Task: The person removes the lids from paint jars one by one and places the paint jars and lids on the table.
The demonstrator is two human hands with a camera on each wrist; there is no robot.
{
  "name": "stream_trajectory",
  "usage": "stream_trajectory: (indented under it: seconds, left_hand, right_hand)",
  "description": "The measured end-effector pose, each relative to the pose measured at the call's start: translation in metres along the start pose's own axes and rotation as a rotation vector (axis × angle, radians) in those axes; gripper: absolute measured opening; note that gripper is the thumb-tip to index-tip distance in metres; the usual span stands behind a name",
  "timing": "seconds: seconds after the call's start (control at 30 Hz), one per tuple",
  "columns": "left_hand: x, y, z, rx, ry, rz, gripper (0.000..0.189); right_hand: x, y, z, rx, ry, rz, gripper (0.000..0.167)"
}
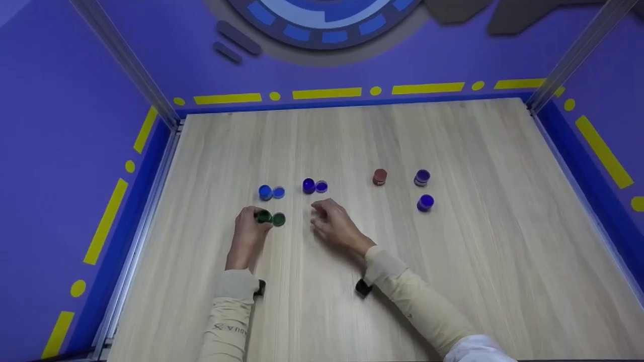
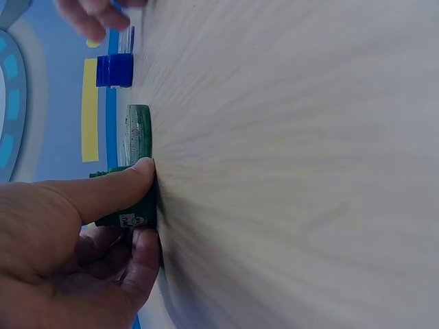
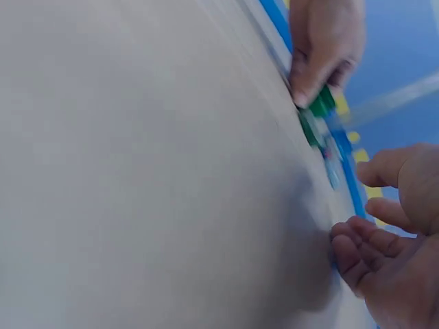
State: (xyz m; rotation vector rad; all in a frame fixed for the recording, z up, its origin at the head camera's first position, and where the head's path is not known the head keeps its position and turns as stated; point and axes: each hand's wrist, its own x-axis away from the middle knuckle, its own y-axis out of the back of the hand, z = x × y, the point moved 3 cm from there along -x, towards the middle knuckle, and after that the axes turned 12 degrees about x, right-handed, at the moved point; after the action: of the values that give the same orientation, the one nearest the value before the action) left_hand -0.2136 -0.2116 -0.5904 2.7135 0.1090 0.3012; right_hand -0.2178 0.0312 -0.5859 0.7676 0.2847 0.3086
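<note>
My left hand (image 1: 248,229) grips a small green paint pot (image 1: 263,216) that stands on the table, its round lid (image 1: 278,219) lying open to the right. The left wrist view shows the thumb on the near side of the green pot (image 2: 145,209) and fingers beneath and behind it. My right hand (image 1: 336,224) is over the table to the right of the green lid, fingers loosely bent and nothing between them. Just beyond its fingertips stand a dark blue paint pot (image 1: 308,185) and its flipped-open lid (image 1: 321,186). A light blue pot (image 1: 264,192) with open lid (image 1: 278,192) stands behind the green one.
Farther right on the wooden table (image 1: 478,241) stand a red-brown pot (image 1: 380,176), a purple pot (image 1: 422,177) and a blue-violet pot (image 1: 425,202). Blue panels with yellow marks wall in the back (image 1: 327,75) and sides.
</note>
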Motion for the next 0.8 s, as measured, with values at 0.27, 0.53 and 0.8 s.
stream_trajectory:
  seconds: [0.27, 0.53, 0.8]
  left_hand:
    - [0.0, 0.0, -0.002, -0.043, -0.02, 0.008, 0.031]
    - [0.003, 0.0, -0.001, -0.046, -0.037, 0.006, 0.028]
    - [0.004, -0.003, -0.003, -0.087, -0.055, 0.019, 0.029]
  right_hand:
    - [0.028, 0.054, -0.039, -0.027, -0.165, -0.233, 0.034]
    - [0.032, 0.1, -0.083, -0.112, -0.366, -0.433, 0.044]
    - [0.014, 0.116, -0.108, -0.131, -0.443, -0.423, 0.058]
